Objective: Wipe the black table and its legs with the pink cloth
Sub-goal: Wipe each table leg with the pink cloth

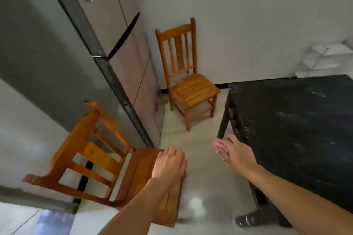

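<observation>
A person's right hand (236, 151) clutches a bunched pink cloth (219, 146) beside the black table (290, 129), at the table's near-left side, where the top edge drops toward the legs. The cloth pokes out past the fingers on the side facing away from the table, and the hand sits just beside the table's edge — whether the cloth actually touches the wood cannot be told from this angle.

The left hand (169, 164) lies palm down on the seat of a wooden chair (91, 166), fingers curled loosely over the seat's front edge, holding nothing else. The chair stands to the left of the table with a strip of pale tiled floor (202, 196) between them; the two hands are apart, the cloth lying between the left hand and the table.

The tabletop is dark and scuffed with pale flecks. One carved table leg (254, 217) shows at the bottom of the frame below the right forearm, and another leg (224, 122) stands just above the cloth-holding hand.

Farther back, a second wooden chair (188, 82) stands against the white wall (248, 15), next to a tall refrigerator (114, 44) — its door runs along the left of the scene.
</observation>
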Action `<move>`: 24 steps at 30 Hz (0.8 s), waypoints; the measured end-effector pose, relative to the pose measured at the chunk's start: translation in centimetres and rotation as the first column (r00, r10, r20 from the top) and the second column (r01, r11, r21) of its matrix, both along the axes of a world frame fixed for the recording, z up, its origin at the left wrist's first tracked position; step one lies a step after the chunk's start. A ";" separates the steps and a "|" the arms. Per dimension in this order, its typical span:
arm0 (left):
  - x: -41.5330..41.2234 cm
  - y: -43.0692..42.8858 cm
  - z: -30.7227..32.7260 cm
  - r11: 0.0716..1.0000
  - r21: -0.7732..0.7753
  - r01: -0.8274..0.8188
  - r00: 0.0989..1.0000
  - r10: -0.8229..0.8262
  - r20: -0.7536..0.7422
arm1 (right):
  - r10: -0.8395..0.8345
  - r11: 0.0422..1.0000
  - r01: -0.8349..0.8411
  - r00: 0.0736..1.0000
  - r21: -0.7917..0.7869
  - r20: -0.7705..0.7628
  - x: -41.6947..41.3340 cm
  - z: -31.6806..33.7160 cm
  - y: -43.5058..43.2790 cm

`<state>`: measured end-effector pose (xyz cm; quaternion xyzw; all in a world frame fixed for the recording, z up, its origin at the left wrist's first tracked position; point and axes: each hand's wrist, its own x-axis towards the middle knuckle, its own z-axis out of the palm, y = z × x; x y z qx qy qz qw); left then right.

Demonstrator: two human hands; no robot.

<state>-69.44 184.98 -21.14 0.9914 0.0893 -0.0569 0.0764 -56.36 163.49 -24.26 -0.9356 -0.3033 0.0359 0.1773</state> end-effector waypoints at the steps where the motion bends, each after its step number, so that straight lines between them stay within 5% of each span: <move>1: 0.8 0.1 -0.8 0.998 0.001 0.070 0.998 -0.070 -0.009 | -0.064 0.998 0.064 0.998 -0.023 -0.006 -0.6 -0.6 -0.9; 7: 3.1 -1.3 -5.1 0.881 -0.035 0.472 0.875 -0.472 -0.108 | -0.505 0.863 0.504 0.861 -0.040 -0.065 -9.7 -5.8 -5.0; 15: 1.7 -8.0 -10.4 0.673 -0.116 0.731 0.665 -0.740 -0.100 | -0.787 0.611 0.792 0.607 0.002 -0.104 -23.2 -13.0 -8.0; 19: 1.9 -12.4 -14.4 0.602 -0.096 0.793 0.603 -0.797 -0.020 | -0.850 0.503 0.861 0.509 0.077 -0.134 -27.4 -17.7 -8.9; 24: 3.9 -18.5 -20.4 0.498 -0.057 0.865 0.496 -0.832 0.248 | -0.933 0.287 0.952 0.303 0.108 -0.194 -29.1 -25.0 -10.9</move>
